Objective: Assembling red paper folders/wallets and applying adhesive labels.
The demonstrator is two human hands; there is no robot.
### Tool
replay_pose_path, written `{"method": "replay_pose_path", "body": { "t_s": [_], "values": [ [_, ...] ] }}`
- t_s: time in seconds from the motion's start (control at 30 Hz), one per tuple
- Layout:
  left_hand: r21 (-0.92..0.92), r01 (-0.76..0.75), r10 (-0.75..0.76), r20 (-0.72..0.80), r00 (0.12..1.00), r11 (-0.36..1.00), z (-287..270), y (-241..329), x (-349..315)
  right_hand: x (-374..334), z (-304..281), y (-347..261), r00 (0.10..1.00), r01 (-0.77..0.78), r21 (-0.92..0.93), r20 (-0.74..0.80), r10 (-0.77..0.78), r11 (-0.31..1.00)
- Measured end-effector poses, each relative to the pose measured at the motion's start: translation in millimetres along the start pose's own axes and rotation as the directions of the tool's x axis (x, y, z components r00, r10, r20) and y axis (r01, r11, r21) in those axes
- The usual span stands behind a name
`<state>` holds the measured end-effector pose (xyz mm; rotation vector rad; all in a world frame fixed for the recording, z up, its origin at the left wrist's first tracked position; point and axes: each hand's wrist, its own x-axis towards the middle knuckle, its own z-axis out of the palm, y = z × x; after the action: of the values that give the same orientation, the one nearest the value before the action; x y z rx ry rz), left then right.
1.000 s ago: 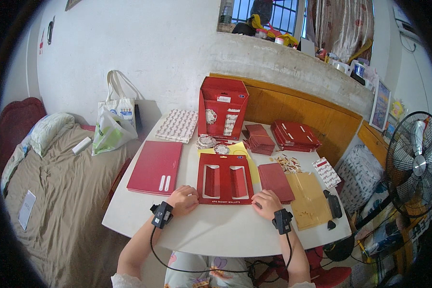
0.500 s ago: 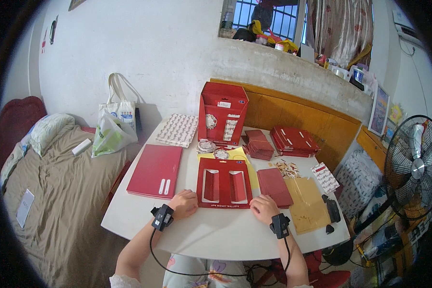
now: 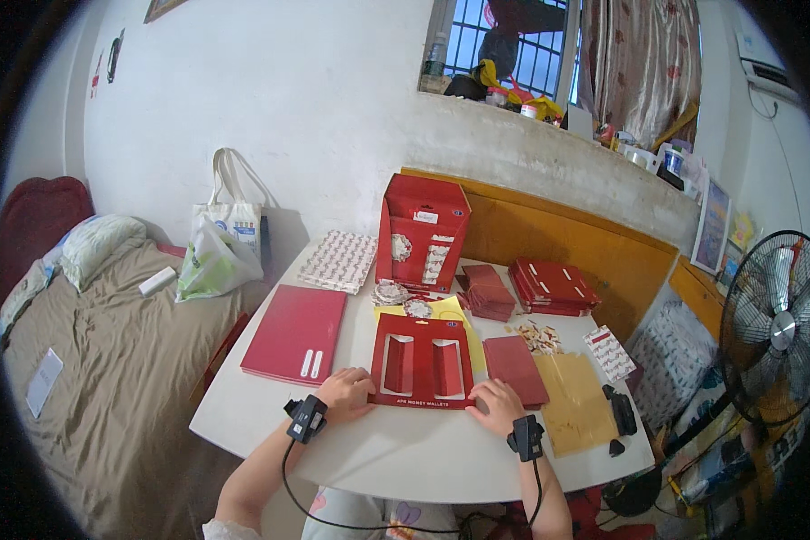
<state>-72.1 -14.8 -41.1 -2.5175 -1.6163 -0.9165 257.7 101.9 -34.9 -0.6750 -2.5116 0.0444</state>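
On the white table, the red windowed box sits between my left fingers and right fingers, half-curled at its lower corners, grip unclear; light, even pressure should suit.

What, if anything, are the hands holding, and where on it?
Left hand and right hand are at the near left and near right corners of the red windowed package; whether they actually grip it cannot be told.

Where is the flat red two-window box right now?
In the head view, the flat red two-window box lies near the middle of the white table, between the left hand and right hand, just left of a low red stack.
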Motion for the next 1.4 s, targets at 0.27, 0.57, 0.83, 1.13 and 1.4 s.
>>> {"method": "replay_pose_path", "body": {
  "t_s": [0.27, 0.57, 0.83, 1.13, 1.4],
  "values": [
    [0.001, 0.064, -0.064, 0.045, 0.997, 0.998, -8.7, 5.0, 2.5, 4.4, 7.9, -5.5, 0.998, 0.027, 0.029, 0.057, -0.028, 0.999],
    [-0.018, 0.031, -0.03, 0.027, 0.999, 0.999, 1.3, -3.7, 1.2, 10.2, 12.4, -8.9, 0.998, 0.025, 0.015, 0.059, -0.026, 1.0],
    [0.041, -0.05, 0.052, -0.064, 0.997, 0.998, 10.9, -0.3, 3.0, 14.7, 12.4, -18.1, 0.999, 0.018, 0.035, 0.028, -0.019, 0.999],
    [0.067, -0.074, 0.083, -0.142, 0.986, 0.995, 11.4, -2.9, 5.3, 18.1, 14.5, -20.5, 0.998, 0.054, 0.018, -0.026, -0.053, 0.998],
    [0.085, -0.098, 0.115, -0.225, 0.967, 0.992, 9.7, -1.6, 6.7, 20.9, 9.6, -24.1, 0.994, 0.093, -0.004, -0.062, -0.093, 0.996]
  ]
}}
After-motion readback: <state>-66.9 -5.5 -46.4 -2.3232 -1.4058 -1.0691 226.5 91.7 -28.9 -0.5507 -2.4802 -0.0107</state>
